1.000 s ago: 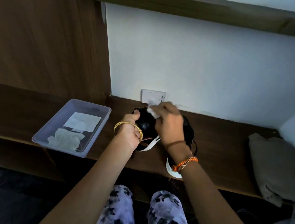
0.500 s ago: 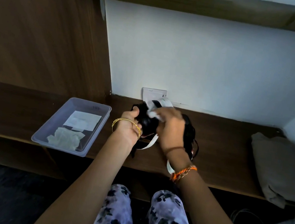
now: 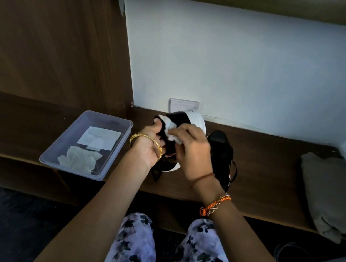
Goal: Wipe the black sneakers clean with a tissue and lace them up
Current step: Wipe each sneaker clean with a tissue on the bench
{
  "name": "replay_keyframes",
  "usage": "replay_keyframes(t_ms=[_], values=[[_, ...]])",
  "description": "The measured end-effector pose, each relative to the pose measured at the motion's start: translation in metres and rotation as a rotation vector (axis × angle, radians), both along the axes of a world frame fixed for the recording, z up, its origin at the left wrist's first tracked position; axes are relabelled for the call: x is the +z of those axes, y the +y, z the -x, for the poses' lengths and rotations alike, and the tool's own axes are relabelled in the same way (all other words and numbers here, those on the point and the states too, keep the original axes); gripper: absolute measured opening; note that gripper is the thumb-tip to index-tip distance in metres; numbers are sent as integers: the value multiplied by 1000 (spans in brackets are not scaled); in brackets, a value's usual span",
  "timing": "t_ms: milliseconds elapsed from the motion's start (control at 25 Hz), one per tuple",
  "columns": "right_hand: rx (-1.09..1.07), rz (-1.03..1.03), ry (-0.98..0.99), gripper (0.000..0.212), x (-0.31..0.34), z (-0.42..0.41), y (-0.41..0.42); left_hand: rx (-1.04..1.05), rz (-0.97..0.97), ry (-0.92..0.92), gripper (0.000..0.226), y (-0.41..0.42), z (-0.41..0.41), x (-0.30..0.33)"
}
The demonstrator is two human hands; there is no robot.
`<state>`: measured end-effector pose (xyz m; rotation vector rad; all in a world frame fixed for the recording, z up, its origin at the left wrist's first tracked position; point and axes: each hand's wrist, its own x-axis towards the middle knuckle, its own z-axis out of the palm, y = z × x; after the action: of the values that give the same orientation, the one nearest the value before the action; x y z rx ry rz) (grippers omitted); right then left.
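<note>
A black sneaker (image 3: 177, 120) is gripped by the left hand (image 3: 150, 143) and held up off the wooden shelf (image 3: 264, 169), tipped so that its white sole (image 3: 198, 121) faces up and away. The fingers of this hand are curled round the shoe's left side. A crumpled white tissue (image 3: 173, 132) is pinched in the right hand (image 3: 191, 150) and pressed against the black upper — the hand is closed over the shoe from the right.

Just right of the held sneaker, the second black sneaker (image 3: 221, 152) lies on the shelf, its laces trailing loose at the near side. To the left of the held sneaker, near but apart, a clear plastic tray (image 3: 119, 142) sits at the shelf's front edge; a flat white sheet (image 3: 99, 140) and a crumpled tissue wad (image 3: 79, 161) lie inside it. Directly behind the held sneaker a white wall socket (image 3: 182, 105) is seen. Well to its right — at the shelf's far end — a folded grey cloth bag (image 3: 335, 192) rests.
</note>
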<state>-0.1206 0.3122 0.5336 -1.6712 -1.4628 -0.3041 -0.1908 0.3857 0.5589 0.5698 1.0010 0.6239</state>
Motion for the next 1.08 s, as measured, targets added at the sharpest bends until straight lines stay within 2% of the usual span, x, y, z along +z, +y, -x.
replay_keyframes(t_ms=[160,200,280,360,400,560,640,760,960,1080], values=[[-236,-89,219,25,12,-29,5,-11,-41,-11,34,-6,-5,7],[-246,-94,234,25,11,-29,5,-29,-79,-4,43,-10,-5,4],[-232,-114,259,30,9,-26,5,-96,-232,129,61,-24,-11,-8],[-234,-117,286,33,9,-21,3,-176,-337,310,67,-42,-14,-16],[-226,-107,280,33,8,-16,0,-168,-365,343,66,-46,-15,-17],[-59,27,230,39,7,6,-13,-35,-258,141,54,-38,-15,2],[-101,-4,242,37,10,-7,-10,-43,-261,148,57,-30,-12,-1],[-245,-107,335,33,17,-29,2,-29,-204,13,62,-27,-5,-3],[42,-18,208,32,-6,32,2,-13,-129,-54,51,-12,7,2],[58,-51,190,28,-10,28,8,-64,-95,-82,64,-1,12,5]])
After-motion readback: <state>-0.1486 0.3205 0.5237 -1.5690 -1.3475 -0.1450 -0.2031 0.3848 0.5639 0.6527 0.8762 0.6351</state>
